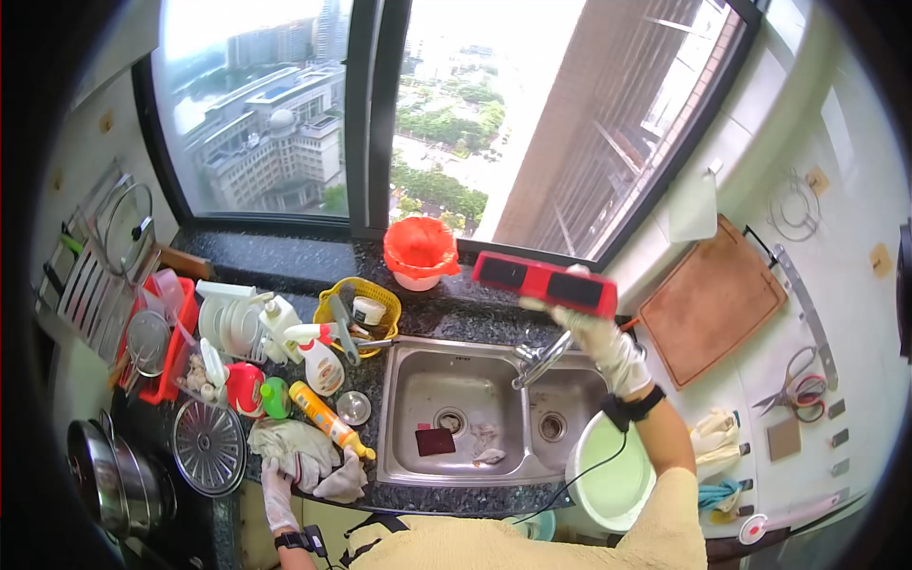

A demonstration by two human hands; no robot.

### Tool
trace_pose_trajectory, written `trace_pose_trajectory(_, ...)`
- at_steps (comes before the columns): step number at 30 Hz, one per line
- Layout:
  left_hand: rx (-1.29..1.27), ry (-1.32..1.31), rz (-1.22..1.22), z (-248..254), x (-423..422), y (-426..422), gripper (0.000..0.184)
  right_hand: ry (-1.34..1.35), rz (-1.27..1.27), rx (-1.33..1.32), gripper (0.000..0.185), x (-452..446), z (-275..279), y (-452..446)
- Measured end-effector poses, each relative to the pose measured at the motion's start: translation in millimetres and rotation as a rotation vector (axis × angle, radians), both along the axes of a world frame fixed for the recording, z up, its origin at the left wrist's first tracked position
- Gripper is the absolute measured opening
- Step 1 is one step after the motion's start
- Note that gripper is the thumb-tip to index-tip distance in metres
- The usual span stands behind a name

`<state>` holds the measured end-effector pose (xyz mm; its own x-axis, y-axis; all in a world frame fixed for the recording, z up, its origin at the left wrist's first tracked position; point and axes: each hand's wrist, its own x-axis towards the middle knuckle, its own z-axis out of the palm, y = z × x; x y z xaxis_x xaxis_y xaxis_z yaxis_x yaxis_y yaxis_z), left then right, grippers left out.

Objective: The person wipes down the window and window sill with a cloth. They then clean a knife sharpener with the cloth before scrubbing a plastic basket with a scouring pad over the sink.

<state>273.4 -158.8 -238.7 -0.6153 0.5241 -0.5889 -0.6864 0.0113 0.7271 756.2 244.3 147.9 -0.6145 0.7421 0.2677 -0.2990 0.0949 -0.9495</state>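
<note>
Double sink (524, 432): clock centre; 12 o'clock towards the window (456, 142).
Red piece (539, 281): raised between 12 and 1 o'clock, two dark panels facing the camera.
Right hand (603, 347): gloved, fingers closed around the red piece's right end.
Left hand (278, 489): gloved, near 8 o'clock, touching the crumpled cloth (294, 446); its opening and grip cannot be told.
Handling: a grip nearer the middle would probably steady the free end; clearance from the faucet (543, 359) at 1 o'clock seems prudent.

From head height I face forward and down, white-gloved right hand (600, 350) near, silver two-basin metal sink (489, 380) below its grip.
</note>
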Motion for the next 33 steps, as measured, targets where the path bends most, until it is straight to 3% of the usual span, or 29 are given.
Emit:
trace_pose_trajectory(2,0.003,0.023,-0.010,-2.0,-1.8,-3.0,0.045,-0.118,-0.005,0.075,0.040,29.8,5.8,33.2)
trace_pose_trajectory(3,0.008,0.033,-0.013,-3.9,-2.4,-2.6,0.046,0.008,0.038,-0.029,0.041,34.1,7.4,41.5)
trace_pose_trajectory(6,-0.002,0.042,-0.012,-6.7,-1.8,-2.3,0.048,0.035,0.023,-0.076,0.044,47.6,14.7,50.5)
trace_pose_trajectory(17,0.004,0.058,-0.039,-6.9,-5.1,-3.2,0.049,0.302,0.049,-0.294,0.044,45.0,4.1,11.1)
trace_pose_trajectory(22,0.001,0.034,0.015,-6.3,-0.4,-1.1,0.049,0.504,-0.018,-0.546,0.030,27.1,-11.0,-21.5)
trace_pose_trajectory(26,0.002,0.016,0.017,-13.3,-6.3,-3.1,0.048,0.513,-0.103,-0.754,0.030,17.4,-13.7,-31.9)
trace_pose_trajectory(33,-0.004,0.018,-0.005,-16.2,-7.8,-3.6,0.047,0.611,-0.107,-0.743,0.027,7.3,8.1,-49.0)
